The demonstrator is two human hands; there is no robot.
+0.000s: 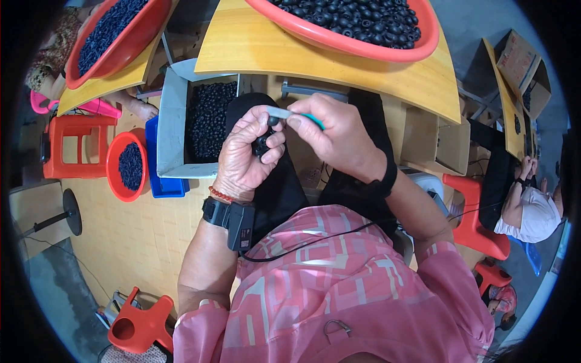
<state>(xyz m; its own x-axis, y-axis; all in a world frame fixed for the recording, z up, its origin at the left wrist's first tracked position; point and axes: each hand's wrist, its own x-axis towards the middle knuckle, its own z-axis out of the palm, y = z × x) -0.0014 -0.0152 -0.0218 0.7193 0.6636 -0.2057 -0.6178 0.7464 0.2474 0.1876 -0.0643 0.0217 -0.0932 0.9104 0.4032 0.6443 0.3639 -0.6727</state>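
We see left hand (249,151) clenched on few black parts (264,144) — right hand (339,136) pinching teal-handled tool (295,115) on one. Red basin (363,37) brimming, carton (209,118) part-filled — we judge plenty left.

A wooden table (254,48) stretches across the top of the view, and a red basin (363,45) full of small black beads rests on it. Left of that table, a second wooden table (115,81) carries another red basin (130,39) of the same beads. Below the main table lies a pale wooden floor (133,230). On the floor, left of the table's near edge, stand an open grey box (172,109) of black beads, a blue tray (158,184), a small red bowl (115,151) of beads and a red stool (75,148).
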